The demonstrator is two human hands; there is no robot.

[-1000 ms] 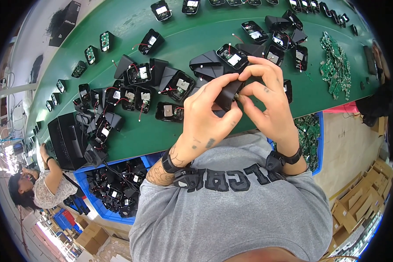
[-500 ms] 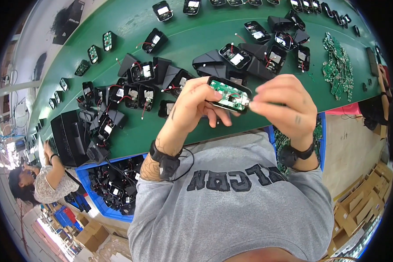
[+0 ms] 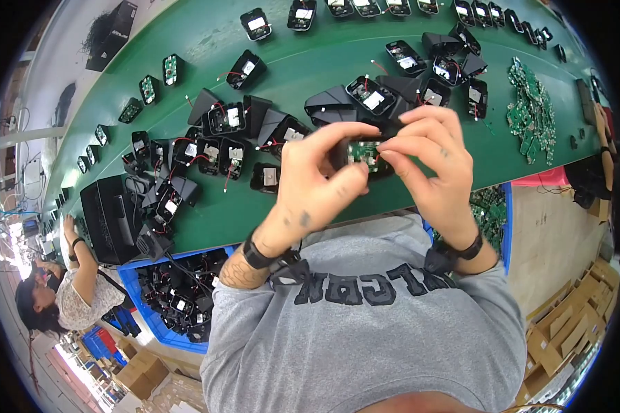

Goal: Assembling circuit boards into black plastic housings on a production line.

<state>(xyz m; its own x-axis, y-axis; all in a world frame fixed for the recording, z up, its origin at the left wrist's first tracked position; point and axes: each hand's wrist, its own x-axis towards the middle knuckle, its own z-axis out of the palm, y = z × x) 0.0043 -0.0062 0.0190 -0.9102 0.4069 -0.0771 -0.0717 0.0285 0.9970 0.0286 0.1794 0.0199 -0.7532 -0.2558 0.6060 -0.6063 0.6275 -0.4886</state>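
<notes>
My left hand (image 3: 320, 172) is wrapped round a small black plastic housing, its thumb and forefinger curled along the sides. A green circuit board (image 3: 362, 155) shows inside it, partly hidden by the fingers. At the board's right end my right hand (image 3: 435, 162) is closed, thumb and forefinger pinched together. A bit of red wire shows just below those fingertips. What the pinch holds is too small and covered to make out. Beyond my hands on the green table lies another open black housing (image 3: 370, 95) with a white part inside.
Many black housings with red wires, such as this one (image 3: 245, 69), cover the green table (image 3: 282, 224). A pile of circuit boards (image 3: 532, 113) lies at the right. Blue bins (image 3: 160, 330) of parts stand below the table's edge. A co-worker (image 3: 83, 296) works at the far left.
The housing has tilted and is more covered by my left hand, which has turned round it. My right hand has moved left, from the housing's end onto the board.
</notes>
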